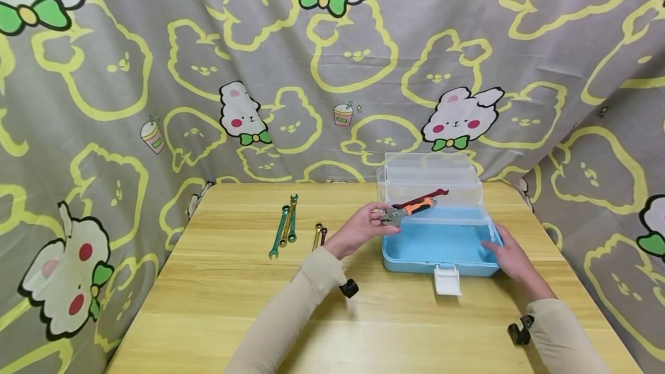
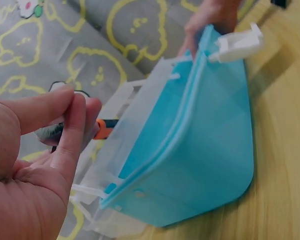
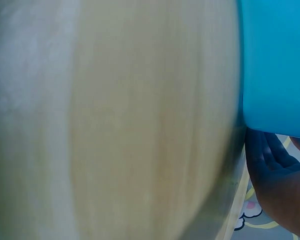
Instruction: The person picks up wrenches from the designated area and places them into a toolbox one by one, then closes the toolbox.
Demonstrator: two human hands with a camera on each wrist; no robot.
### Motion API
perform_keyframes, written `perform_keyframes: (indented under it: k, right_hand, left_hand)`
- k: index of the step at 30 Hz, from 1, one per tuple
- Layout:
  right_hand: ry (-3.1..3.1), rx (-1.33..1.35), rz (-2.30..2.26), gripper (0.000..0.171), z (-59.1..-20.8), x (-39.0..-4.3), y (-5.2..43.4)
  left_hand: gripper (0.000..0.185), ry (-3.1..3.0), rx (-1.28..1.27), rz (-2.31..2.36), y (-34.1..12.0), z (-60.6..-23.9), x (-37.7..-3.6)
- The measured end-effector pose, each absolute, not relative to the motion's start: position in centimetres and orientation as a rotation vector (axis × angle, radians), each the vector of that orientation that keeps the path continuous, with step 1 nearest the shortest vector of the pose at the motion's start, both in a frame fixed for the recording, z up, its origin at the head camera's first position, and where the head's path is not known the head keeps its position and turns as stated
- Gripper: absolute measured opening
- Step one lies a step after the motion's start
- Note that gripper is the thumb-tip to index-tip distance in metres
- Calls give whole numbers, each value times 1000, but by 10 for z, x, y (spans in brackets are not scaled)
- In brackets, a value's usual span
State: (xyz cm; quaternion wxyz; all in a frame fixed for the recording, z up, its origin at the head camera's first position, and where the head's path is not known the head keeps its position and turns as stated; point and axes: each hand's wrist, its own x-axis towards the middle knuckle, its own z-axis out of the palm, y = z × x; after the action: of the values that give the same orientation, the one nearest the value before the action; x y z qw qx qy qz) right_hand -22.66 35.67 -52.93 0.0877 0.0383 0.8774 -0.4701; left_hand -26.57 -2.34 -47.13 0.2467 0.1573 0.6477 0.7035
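Observation:
My left hand (image 1: 366,225) pinches the grey metal head of an adjustable wrench (image 1: 415,207) with an orange and black handle. It holds the wrench above the left side of a blue toolbox (image 1: 415,266), handle pointing right. A red wrench (image 1: 440,193) shows just behind that handle, by the clear trays; whether it rests there cannot be told. In the left wrist view, the fingers largely cover the wrench's head. My right hand (image 1: 511,251) grips the toolbox's right end wall, thumb inside the rim and fingers outside.
Green and gold wrenches (image 1: 286,227) lie together on the wooden table (image 1: 218,299), left of the toolbox. Two smaller wrenches (image 1: 318,235) lie partly behind the left forearm. The toolbox's white latch (image 1: 447,280) hangs down in front, and a patterned curtain (image 1: 291,74) surrounds the table.

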Motion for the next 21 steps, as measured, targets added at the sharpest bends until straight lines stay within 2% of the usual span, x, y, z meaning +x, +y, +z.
perform_keyframes:
  k: [15,21]
  right_hand:
    - [2584,133,-1407,73,-528,-227,356]
    - [2566,143,-1432,74,-529,-227,356]
  left_hand:
    - [55,1959,467,1888,-6,-468,-268]
    - [55,2229,586,1710,-6,-467,-272]
